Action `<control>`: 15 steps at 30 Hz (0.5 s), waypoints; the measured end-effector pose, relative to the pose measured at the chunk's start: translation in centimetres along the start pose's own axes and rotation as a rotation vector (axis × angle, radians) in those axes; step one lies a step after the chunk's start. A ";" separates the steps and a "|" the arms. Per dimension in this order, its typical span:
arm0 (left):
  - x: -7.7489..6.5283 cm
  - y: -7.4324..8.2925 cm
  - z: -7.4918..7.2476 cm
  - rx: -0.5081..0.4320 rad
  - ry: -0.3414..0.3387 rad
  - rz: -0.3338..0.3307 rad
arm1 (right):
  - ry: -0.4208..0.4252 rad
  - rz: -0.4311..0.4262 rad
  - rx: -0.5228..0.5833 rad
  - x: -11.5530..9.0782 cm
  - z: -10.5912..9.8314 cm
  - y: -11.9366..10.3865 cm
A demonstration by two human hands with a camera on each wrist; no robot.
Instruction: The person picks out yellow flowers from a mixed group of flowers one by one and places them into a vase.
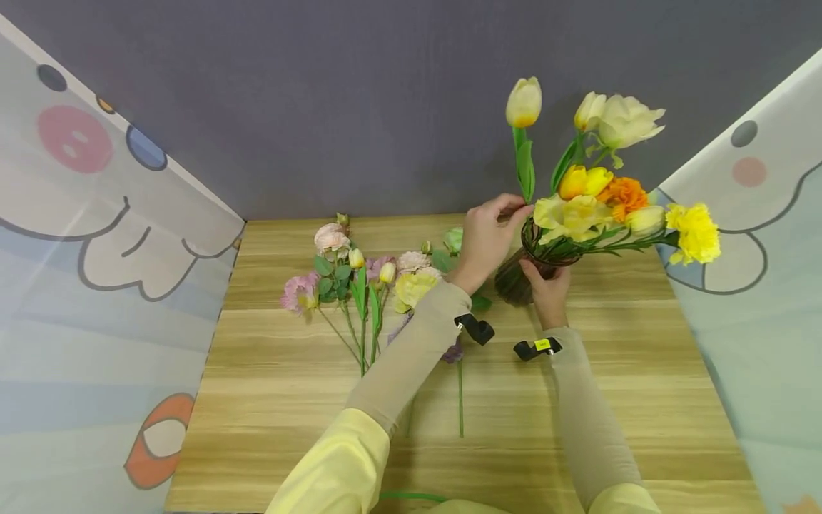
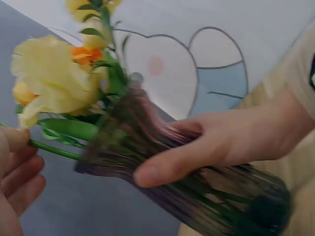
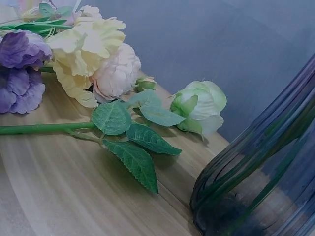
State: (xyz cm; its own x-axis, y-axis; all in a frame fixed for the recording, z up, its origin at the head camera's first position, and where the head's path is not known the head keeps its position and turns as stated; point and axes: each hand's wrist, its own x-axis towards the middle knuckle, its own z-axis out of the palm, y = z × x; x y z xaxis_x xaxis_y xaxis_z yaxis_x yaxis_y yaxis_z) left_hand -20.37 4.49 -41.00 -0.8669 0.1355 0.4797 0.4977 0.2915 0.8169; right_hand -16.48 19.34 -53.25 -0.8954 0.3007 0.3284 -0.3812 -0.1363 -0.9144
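My left hand [image 1: 484, 239] pinches the green stem of a pale tulip [image 1: 524, 106] with a yellow-orange base, at the mouth of a ribbed, purplish glass vase [image 1: 514, 282]. In the left wrist view that stem [image 2: 54, 149] runs from the fingertips into the vase. My right hand [image 1: 549, 293] grips the vase by its narrower neck, thumb across the glass [image 2: 165, 164], and the vase leans. Out of it spread a large pale-yellow flower [image 1: 571, 218], yellow tulips [image 1: 584, 182], an orange flower [image 1: 623, 196], a bright yellow carnation [image 1: 693, 232] and a big cream flower [image 1: 626, 121].
Left of the vase, loose flower stems lie on the wooden table [image 1: 270, 400]: pink, purple and pale-yellow blooms, small tulips [image 1: 356, 258], and a green-white rose [image 3: 199, 108] with leaves. A grey panel [image 1: 359, 107] stands behind; cartoon-printed curtains [image 1: 128, 214] hang at both sides.
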 end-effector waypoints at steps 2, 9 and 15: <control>-0.4 -0.4 0.5 0.068 -0.064 -0.040 | 0.000 -0.002 0.002 0.1 -0.4 0.6; -2.3 -2.1 1.2 0.143 -0.212 -0.164 | 0.003 0.012 0.027 0.5 -1.2 2.5; -4.5 -3.3 0.7 0.017 -0.188 -0.203 | -0.002 -0.036 0.025 0.6 -1.1 2.8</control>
State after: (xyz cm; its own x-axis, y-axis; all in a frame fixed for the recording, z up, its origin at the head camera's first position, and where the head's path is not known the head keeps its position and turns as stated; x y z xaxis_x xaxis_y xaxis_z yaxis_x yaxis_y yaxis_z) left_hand -18.19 3.56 -46.10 -0.9399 0.2456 0.2373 0.3137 0.3465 0.8841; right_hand -17.78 20.15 -55.85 -0.8813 0.3039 0.3620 -0.4191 -0.1486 -0.8957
